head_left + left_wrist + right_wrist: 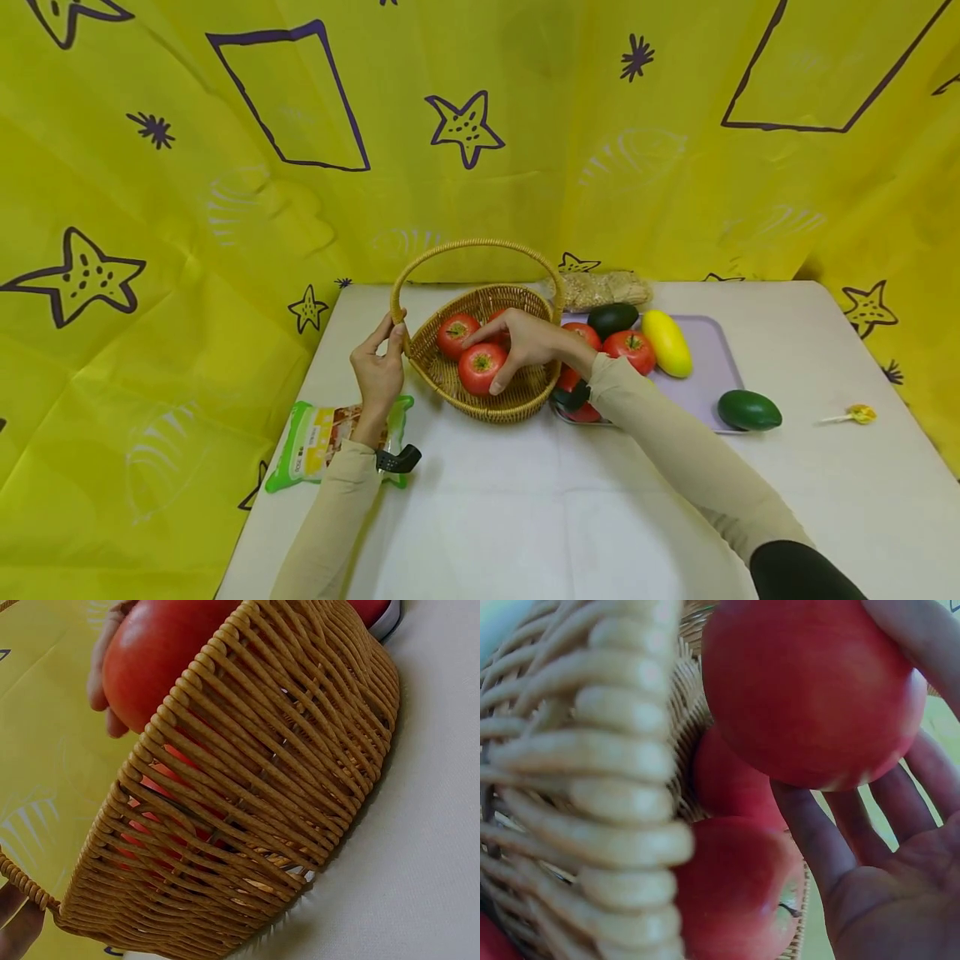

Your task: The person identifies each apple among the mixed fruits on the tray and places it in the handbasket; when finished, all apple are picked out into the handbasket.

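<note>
A wicker basket (pixel 510 410) with a tall arched handle stands on the table. My left hand (pixel 378 371) pinches the base of the handle at the basket's left end; those fingertips (pixel 21 930) also show at the left wrist view's lower corner. Over the basket's opening, my right hand (pixel 525 337) holds a red apple (pixel 482 368) between thumb and fingers. The right wrist view shows this apple (pixel 810 690) above two others. Inside the basket lie a red apple (pixel 456 335) with a dark stem and another partly hidden behind the right hand.
Right of the basket, a lilac tray (pixel 708 354) holds several apples (pixel 630 350), a yellow mango-like fruit (pixel 666 343) and a dark green fruit (pixel 613 319). Another green fruit (pixel 750 410) overlaps its corner. A lollipop (pixel 861 413), a snack bag (pixel 322 442) and a beige packet (pixel 603 290) lie around.
</note>
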A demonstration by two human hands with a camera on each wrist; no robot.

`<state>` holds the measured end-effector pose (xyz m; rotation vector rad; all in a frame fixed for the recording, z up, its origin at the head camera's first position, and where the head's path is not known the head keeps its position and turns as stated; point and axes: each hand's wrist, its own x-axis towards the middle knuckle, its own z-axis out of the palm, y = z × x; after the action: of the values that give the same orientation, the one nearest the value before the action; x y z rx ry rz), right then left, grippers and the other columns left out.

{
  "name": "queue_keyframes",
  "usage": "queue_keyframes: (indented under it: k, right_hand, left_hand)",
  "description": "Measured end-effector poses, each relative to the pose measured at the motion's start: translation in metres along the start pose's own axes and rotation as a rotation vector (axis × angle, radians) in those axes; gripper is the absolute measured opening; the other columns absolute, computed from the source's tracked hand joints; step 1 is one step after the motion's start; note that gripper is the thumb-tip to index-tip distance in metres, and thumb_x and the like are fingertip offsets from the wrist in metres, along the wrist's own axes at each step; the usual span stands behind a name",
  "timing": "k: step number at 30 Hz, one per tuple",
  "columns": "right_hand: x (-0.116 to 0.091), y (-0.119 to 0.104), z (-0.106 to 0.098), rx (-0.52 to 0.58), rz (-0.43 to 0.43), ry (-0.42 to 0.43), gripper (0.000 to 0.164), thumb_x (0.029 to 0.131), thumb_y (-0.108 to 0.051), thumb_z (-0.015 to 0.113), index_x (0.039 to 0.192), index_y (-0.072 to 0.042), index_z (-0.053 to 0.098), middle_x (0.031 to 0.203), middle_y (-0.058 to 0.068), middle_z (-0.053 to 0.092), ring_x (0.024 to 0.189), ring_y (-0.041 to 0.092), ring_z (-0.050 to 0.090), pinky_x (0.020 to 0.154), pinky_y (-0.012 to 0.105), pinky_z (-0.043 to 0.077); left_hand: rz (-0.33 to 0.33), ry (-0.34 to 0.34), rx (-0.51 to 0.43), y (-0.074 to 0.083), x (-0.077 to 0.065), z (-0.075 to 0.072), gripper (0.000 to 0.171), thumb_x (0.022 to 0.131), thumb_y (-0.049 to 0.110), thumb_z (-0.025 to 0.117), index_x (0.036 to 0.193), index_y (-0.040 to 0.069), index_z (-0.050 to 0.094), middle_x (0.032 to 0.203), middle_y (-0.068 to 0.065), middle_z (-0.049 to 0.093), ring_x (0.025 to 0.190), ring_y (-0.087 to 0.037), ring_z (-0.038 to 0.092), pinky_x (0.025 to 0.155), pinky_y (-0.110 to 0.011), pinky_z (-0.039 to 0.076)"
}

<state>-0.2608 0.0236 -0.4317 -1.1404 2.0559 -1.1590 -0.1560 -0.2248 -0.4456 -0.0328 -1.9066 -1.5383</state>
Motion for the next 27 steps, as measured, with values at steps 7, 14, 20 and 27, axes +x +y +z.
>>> queue_keyframes:
  k: [7, 14, 20, 27]
  right_hand:
    - [0.007, 0.002, -0.001, -0.022, 0.007, -0.045, 0.075, 0.063, -0.016, 0.105, 0.132, -0.014, 0.077, 0.135, 0.001, 0.075, 0.125, 0.019, 0.066, 0.106, 0.035, 0.055]
    - [0.016, -0.002, 0.001, -0.092, 0.041, -0.093, 0.073, 0.063, -0.020, 0.105, 0.130, -0.016, 0.079, 0.134, -0.001, 0.075, 0.125, 0.017, 0.066, 0.107, 0.033, 0.053]
    - [0.021, -0.003, 0.003, -0.155, 0.066, -0.149, 0.072, 0.065, -0.024, 0.105, 0.132, -0.016, 0.078, 0.137, -0.001, 0.074, 0.129, 0.019, 0.062, 0.109, 0.034, 0.053]
    - [0.024, -0.007, 0.000, -0.134, 0.120, -0.176, 0.073, 0.065, -0.019, 0.105, 0.132, -0.015, 0.077, 0.137, -0.002, 0.074, 0.130, 0.016, 0.062, 0.112, 0.035, 0.051]
  left_hand:
    - [-0.005, 0.002, 0.001, 0.000, 0.000, 0.000, 0.031, 0.103, -0.002, 0.066, 0.132, -0.011, 0.068, 0.123, -0.033, 0.072, 0.098, -0.001, 0.067, 0.073, -0.011, 0.057]
    - [-0.015, -0.004, -0.002, -0.001, 0.000, 0.001, 0.031, 0.103, -0.002, 0.065, 0.133, -0.011, 0.067, 0.125, -0.032, 0.071, 0.097, -0.009, 0.068, 0.073, -0.012, 0.058]
    - [-0.021, -0.002, -0.008, -0.002, 0.001, 0.001, 0.031, 0.103, -0.002, 0.065, 0.133, -0.010, 0.068, 0.125, -0.031, 0.072, 0.098, -0.010, 0.067, 0.075, -0.013, 0.059]
    - [-0.014, 0.007, 0.002, -0.003, 0.001, 0.000, 0.029, 0.103, -0.002, 0.066, 0.130, -0.010, 0.070, 0.122, -0.033, 0.073, 0.096, -0.005, 0.065, 0.072, -0.009, 0.055]
